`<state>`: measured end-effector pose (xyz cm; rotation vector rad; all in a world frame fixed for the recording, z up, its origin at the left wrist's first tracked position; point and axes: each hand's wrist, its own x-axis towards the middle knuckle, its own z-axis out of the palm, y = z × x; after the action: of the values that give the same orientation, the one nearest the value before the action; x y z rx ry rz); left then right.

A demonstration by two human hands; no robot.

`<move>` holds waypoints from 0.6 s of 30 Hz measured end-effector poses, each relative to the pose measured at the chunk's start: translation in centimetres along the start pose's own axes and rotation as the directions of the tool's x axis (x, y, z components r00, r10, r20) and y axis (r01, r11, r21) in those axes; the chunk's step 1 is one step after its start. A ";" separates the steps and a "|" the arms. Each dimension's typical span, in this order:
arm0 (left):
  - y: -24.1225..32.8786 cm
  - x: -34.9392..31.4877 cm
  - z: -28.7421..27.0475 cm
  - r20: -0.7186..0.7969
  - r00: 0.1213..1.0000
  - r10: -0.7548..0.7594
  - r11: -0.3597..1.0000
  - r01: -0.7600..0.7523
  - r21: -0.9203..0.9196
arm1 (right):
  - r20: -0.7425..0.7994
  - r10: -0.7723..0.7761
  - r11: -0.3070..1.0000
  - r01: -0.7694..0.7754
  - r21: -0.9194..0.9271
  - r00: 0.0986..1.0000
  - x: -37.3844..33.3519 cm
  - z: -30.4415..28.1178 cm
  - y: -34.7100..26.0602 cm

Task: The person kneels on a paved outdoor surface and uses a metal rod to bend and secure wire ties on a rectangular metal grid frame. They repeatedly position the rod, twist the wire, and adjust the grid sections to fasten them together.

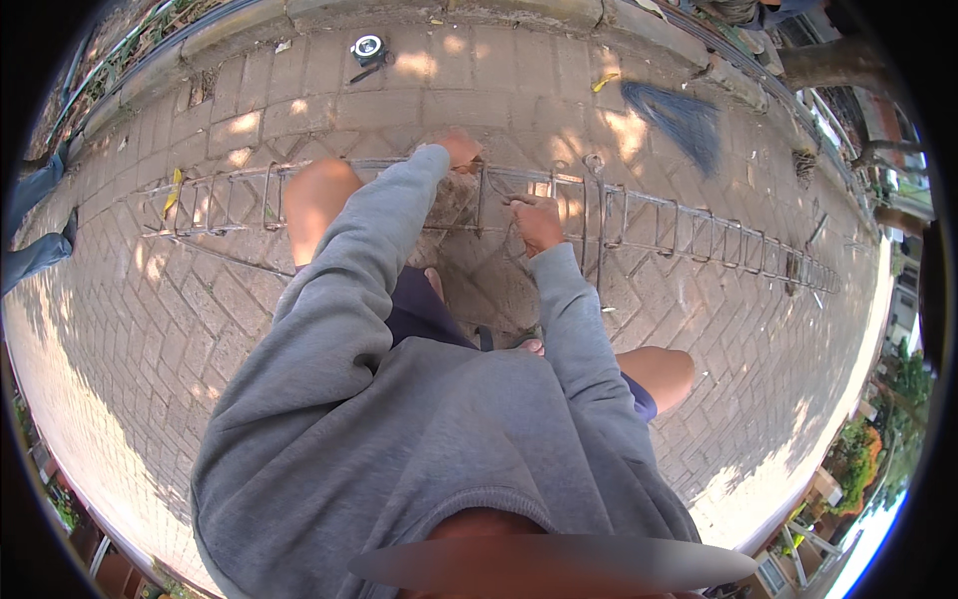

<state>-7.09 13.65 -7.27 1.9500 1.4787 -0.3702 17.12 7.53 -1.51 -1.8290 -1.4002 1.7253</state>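
Note:
A long, ladder-like rebar cage (664, 208) of rusty steel bars and stirrups lies across the paving in front of me. My left hand (460, 150) is closed at its far bar, beside a stirrup, with the fingertips partly hidden. Nearer to me and to the right, my right hand (539, 224) is closed around a thin, curved metal hook (499, 192), whose tip points toward the same stirrup. Under the cage between my knees sits a rough block (451, 203). Just right of my right hand, a metal rod with a ringed end (595, 163) lies across the bars.
Beyond the cage lie a bundle of dark tie wire (683, 122) and a round tape measure (368, 49). A stone kerb (529, 12) runs along the far side. At the left edge another person's jeans leg (38, 262) shows. Herringbone brick paving (190, 329) surrounds me.

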 end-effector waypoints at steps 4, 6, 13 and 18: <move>-0.9 1.0 2.2 -0.172 0.970 -0.172 0.984 0.161 -0.077 | 0.407 0.258 0.783 -0.437 0.443 0.876 -0.4 -0.6 0.0; -1.0 0.5 2.3 -0.256 0.872 -0.418 0.862 0.292 -0.414 | 0.458 0.224 0.723 -0.462 0.514 0.860 0.0 0.0 -0.2; 1.3 -2.3 0.1 -0.362 0.758 -0.543 0.416 -0.131 -0.900 | 0.215 0.160 0.877 -0.239 0.416 0.963 1.3 2.2 0.2; 3.7 -3.2 -2.8 -0.375 0.827 -0.419 0.369 -0.223 -0.902 | 0.024 0.164 0.941 -0.163 0.295 0.986 3.1 3.4 -0.5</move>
<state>-5.12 12.51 -2.09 0.9681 1.5926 0.9650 13.41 8.73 -3.94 -1.8173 -0.9460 1.8937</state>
